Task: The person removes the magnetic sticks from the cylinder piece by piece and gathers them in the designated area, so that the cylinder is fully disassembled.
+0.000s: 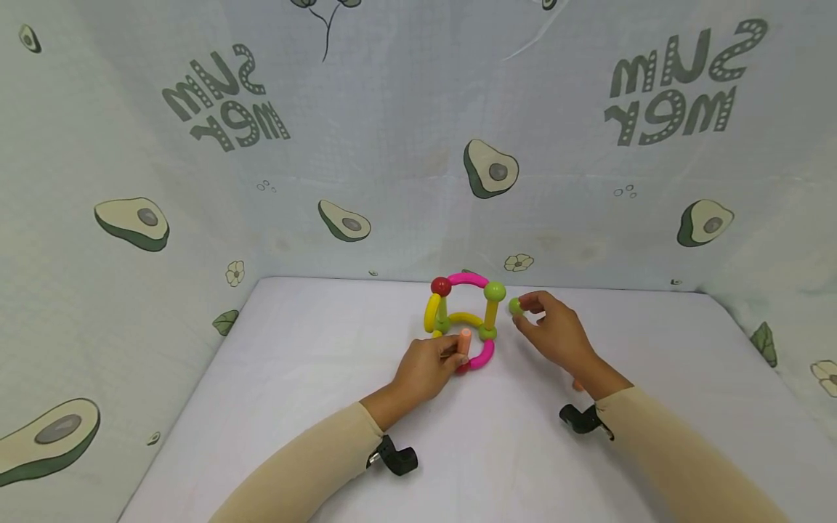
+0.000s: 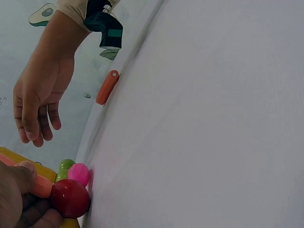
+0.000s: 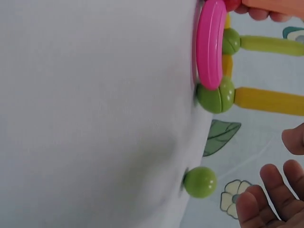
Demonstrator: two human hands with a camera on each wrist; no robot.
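My left hand (image 1: pixel 421 369) pinches an orange stick (image 1: pixel 464 341) that stands upright on a red ball (image 2: pixel 70 198), the near corner of a built frame. Pink curved pieces (image 3: pixel 211 45), yellow curved pieces (image 1: pixel 466 318) and yellow and green upright sticks join green balls and red balls in this frame. At its far side, a red ball (image 1: pixel 441 287) and a green ball (image 1: pixel 495 291) top two uprights. A loose green ball (image 3: pixel 200 182) lies on the table to the right. Close above it is my right hand (image 1: pixel 556 334), fingers loosely bent and apart from the ball in the right wrist view.
Another orange stick (image 2: pixel 108 87) lies on the white table (image 1: pixel 314 378), partly behind my right wrist in the head view. A printed cloth (image 1: pixel 418 189) hangs behind the table. Each wrist carries a black camera (image 1: pixel 397 457).
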